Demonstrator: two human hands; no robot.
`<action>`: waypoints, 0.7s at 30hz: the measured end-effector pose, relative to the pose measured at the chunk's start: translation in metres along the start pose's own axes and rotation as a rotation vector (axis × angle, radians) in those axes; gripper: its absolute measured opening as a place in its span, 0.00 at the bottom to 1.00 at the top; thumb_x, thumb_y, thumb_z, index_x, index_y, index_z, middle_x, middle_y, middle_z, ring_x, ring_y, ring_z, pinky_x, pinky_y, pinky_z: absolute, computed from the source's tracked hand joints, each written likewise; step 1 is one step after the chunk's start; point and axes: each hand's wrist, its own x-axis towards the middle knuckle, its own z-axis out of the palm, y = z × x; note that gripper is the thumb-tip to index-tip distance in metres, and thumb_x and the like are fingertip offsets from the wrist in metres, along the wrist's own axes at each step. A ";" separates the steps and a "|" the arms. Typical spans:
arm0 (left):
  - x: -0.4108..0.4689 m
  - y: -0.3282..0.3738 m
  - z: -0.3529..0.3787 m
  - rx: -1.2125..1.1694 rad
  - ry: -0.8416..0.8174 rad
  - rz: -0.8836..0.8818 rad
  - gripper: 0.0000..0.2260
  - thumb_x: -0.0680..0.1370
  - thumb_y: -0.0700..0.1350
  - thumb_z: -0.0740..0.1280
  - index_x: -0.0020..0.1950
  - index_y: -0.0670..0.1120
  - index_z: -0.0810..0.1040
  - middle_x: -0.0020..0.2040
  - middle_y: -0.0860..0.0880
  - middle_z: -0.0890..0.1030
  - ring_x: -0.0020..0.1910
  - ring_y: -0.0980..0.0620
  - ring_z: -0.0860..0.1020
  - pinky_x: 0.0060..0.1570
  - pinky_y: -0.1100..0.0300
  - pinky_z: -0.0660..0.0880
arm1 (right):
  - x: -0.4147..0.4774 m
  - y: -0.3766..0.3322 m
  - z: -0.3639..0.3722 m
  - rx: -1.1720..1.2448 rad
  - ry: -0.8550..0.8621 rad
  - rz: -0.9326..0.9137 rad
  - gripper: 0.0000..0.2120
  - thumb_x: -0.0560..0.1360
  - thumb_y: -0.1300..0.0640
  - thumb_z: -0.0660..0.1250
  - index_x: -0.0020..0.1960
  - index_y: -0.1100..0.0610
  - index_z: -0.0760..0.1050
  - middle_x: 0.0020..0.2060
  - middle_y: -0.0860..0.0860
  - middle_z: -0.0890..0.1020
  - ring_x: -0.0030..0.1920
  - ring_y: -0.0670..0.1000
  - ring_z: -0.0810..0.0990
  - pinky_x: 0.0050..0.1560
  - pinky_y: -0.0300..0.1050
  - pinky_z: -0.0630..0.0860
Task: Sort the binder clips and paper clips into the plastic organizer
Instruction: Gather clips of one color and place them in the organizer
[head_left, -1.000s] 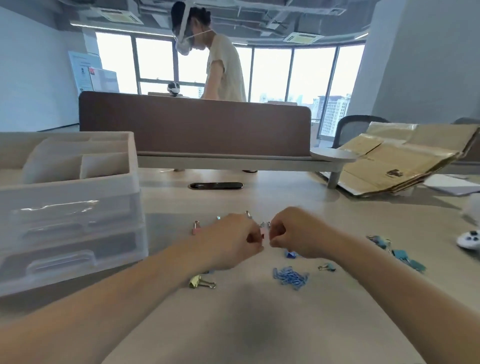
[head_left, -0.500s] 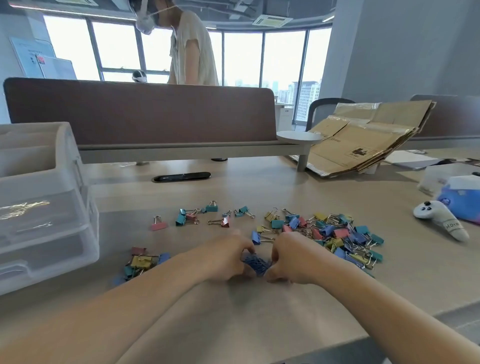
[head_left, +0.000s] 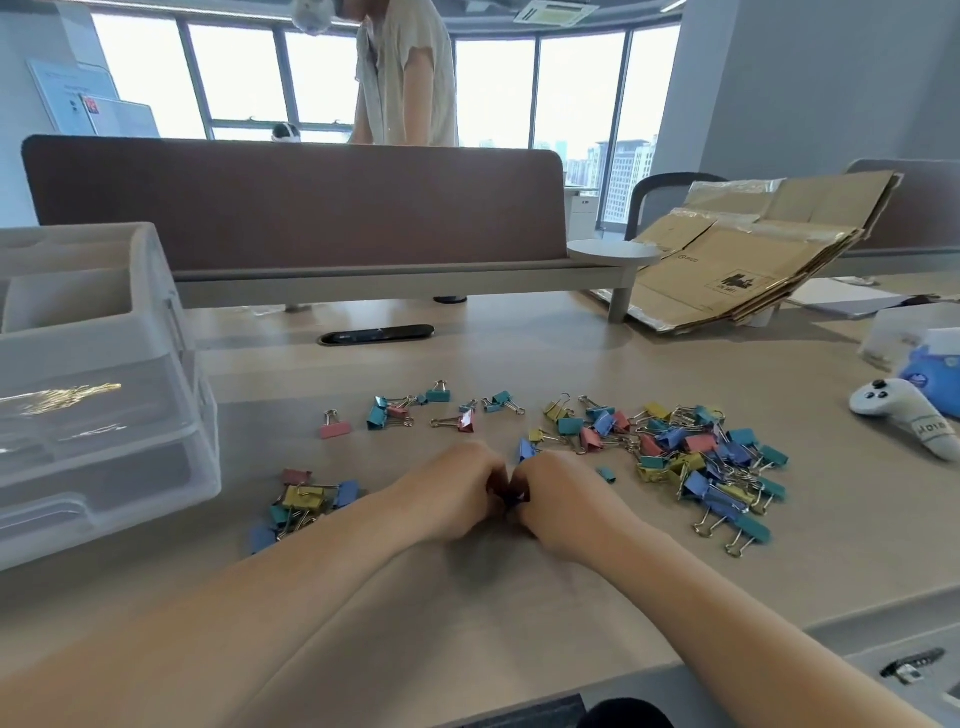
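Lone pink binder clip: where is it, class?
Head view, left of centre: the pink binder clip lies between the plastic organizer and a teal clip cluster.

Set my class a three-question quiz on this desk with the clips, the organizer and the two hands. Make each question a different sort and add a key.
1. True or false: the organizer stands left of the left hand.
2. The biggest heap of binder clips lies: A) right of the right hand; B) in the organizer; C) under the organizer.
3. Fill in: a white ___ lies on the table right of that heap.

Key: 1 true; 2 A; 3 controller.
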 end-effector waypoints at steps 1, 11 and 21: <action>-0.001 0.000 0.000 -0.004 0.007 -0.009 0.07 0.76 0.40 0.68 0.50 0.47 0.84 0.48 0.48 0.82 0.46 0.49 0.80 0.47 0.56 0.77 | 0.001 -0.001 -0.001 -0.004 -0.004 0.001 0.10 0.77 0.60 0.65 0.56 0.54 0.80 0.47 0.54 0.81 0.43 0.53 0.80 0.40 0.43 0.76; -0.011 -0.002 -0.005 -0.035 0.039 -0.035 0.07 0.75 0.41 0.67 0.52 0.48 0.81 0.50 0.49 0.81 0.47 0.51 0.78 0.41 0.60 0.72 | -0.002 -0.007 -0.014 -0.126 -0.036 -0.055 0.11 0.78 0.61 0.60 0.53 0.56 0.81 0.45 0.54 0.81 0.42 0.54 0.78 0.39 0.45 0.74; -0.011 -0.016 -0.015 0.035 -0.032 -0.050 0.23 0.74 0.49 0.73 0.67 0.45 0.75 0.61 0.47 0.77 0.55 0.50 0.76 0.46 0.64 0.66 | -0.006 -0.010 -0.021 -0.173 -0.059 -0.129 0.11 0.80 0.52 0.63 0.59 0.55 0.79 0.50 0.53 0.81 0.48 0.53 0.80 0.51 0.48 0.80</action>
